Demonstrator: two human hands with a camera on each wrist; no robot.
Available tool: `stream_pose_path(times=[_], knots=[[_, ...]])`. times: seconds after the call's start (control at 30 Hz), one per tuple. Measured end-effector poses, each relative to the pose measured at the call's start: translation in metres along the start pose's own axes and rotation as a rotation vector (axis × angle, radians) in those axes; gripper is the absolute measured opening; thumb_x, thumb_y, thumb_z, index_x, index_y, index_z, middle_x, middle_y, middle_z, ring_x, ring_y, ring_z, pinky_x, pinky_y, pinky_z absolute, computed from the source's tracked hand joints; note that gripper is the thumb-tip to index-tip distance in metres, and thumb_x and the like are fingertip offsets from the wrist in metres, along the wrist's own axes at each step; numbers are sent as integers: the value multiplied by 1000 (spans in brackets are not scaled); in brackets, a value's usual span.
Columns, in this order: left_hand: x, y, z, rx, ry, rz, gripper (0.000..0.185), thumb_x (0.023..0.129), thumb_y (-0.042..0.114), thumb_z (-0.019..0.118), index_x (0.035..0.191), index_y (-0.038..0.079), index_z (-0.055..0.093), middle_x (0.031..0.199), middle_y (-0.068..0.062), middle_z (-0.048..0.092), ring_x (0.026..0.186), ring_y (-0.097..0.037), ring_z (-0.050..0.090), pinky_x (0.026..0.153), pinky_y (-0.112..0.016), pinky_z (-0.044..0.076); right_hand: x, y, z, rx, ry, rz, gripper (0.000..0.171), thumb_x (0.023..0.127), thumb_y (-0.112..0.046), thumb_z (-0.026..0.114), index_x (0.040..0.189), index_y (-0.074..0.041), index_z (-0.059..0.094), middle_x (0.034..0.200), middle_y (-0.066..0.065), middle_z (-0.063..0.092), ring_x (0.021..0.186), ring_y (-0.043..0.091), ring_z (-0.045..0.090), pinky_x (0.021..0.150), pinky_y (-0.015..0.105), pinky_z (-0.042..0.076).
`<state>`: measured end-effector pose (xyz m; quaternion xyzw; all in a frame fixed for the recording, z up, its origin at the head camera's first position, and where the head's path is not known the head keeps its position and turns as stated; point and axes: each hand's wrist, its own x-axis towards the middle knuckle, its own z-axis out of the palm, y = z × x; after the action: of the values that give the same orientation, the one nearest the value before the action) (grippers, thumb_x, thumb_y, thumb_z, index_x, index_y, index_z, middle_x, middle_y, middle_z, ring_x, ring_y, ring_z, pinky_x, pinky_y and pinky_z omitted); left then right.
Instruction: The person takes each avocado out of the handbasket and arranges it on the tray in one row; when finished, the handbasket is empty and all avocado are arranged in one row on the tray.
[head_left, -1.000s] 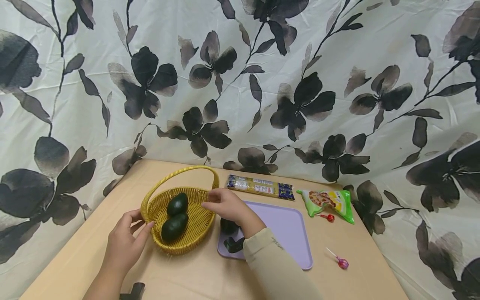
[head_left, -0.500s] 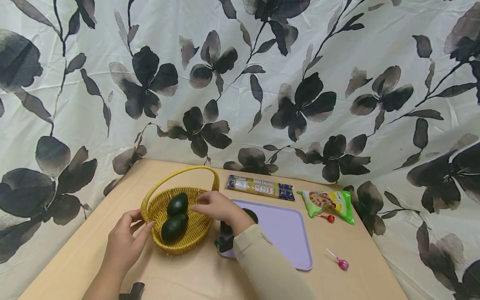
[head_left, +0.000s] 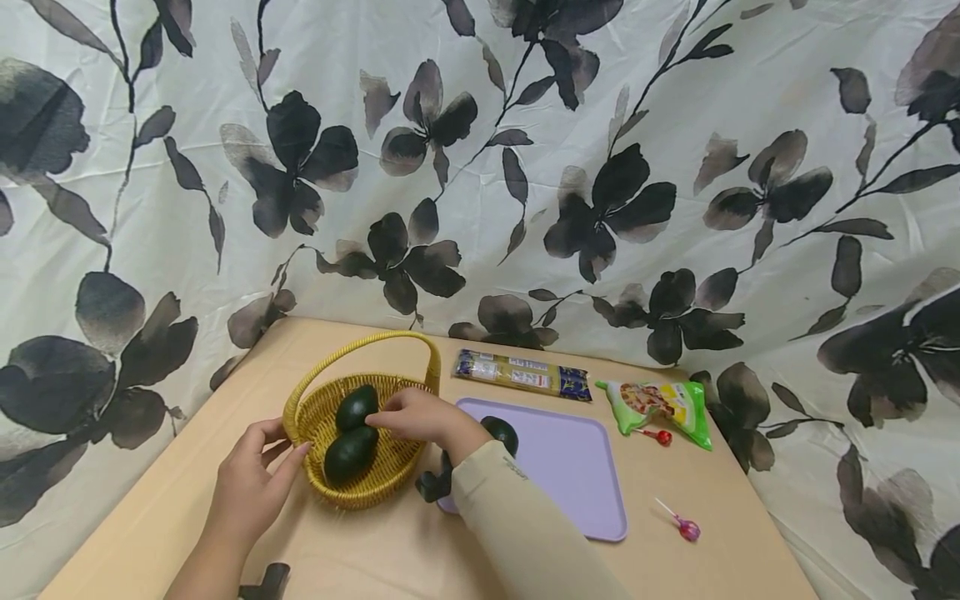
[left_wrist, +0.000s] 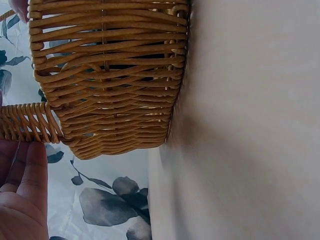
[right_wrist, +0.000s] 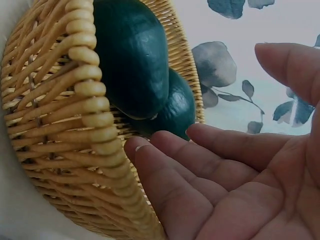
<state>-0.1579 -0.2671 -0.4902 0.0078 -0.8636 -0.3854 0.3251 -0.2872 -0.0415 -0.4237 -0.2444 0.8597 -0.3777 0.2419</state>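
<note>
Left hand: our left hand [head_left: 251, 487] rests against the near rim of the basket [head_left: 390, 471], fingers relaxed and straight, gripping nothing; the left wrist view shows fingertips [left_wrist: 30, 165] beside the woven wall [left_wrist: 110, 75].
Right hand: our right hand [head_left: 416, 414] reaches over the far rim into the basket, grip wide, palm empty; in the right wrist view the fingers [right_wrist: 190, 175] are spread just short of the fruit.
Avocados: two [head_left: 356, 407] [head_left: 349, 452] lie touching each other inside the basket; a third [head_left: 501, 433] sits on the tray [head_left: 570, 467], partly hidden by our sleeve [head_left: 517, 533].
Risk, tipping: we judge the light basket could tilt or slide if the right hand pulls up on a fruit while the left only rests on the rim.
Risk, rolling: the smooth round skin may slip from spread fingers, and the upper fruit leaning on the lower could roll once one is disturbed.
Risk, sleeve: the forearm crosses the tray corner and could nudge the third avocado.
Table: pale tan and smooth, carrying a long packet [head_left: 521, 374], a green snack bag [head_left: 660, 404] and two lollipops [head_left: 658, 435] [head_left: 682, 525] to the right.
Room: a white cloth [head_left: 480, 167] printed with dark flowers hangs behind and drapes round both sides of the table.
</note>
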Motion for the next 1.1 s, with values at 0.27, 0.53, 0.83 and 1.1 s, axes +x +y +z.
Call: stream_pose_path(times=[0.27,0.53,0.83,1.1], knots=[[0,-1,0,-12,-5,2,43,88,0,79,124,0,56,120,-11,63,112,-30,67,94,2,48,9,-3,6,24,-23,8,46,93,-49,70,109,-6,74,100,11,73,93,25,74,74,28,61],[0,0,0,4,-15,-3,43,88,1,79,124,-1,56,120,-13,63,111,-36,68,93,3,47,19,-4,7,21,-80,-21,51,97,-44,68,58,-14,51,52,-4,43,49,10,40,46,22,34],[1,-1,-3,-21,-20,-7,42,88,2,79,124,1,56,121,-10,64,112,-32,67,95,-4,52,24,-10,15,-52,-39,22,50,93,-41,72,55,-16,50,52,-6,45,54,14,49,49,22,42],[1,-1,-4,-36,-37,-11,39,93,9,77,125,2,57,121,-9,64,112,-31,67,95,0,50,31,-13,22,-109,3,27,46,91,-38,76,60,-9,57,57,-4,51,59,15,55,54,25,54]])
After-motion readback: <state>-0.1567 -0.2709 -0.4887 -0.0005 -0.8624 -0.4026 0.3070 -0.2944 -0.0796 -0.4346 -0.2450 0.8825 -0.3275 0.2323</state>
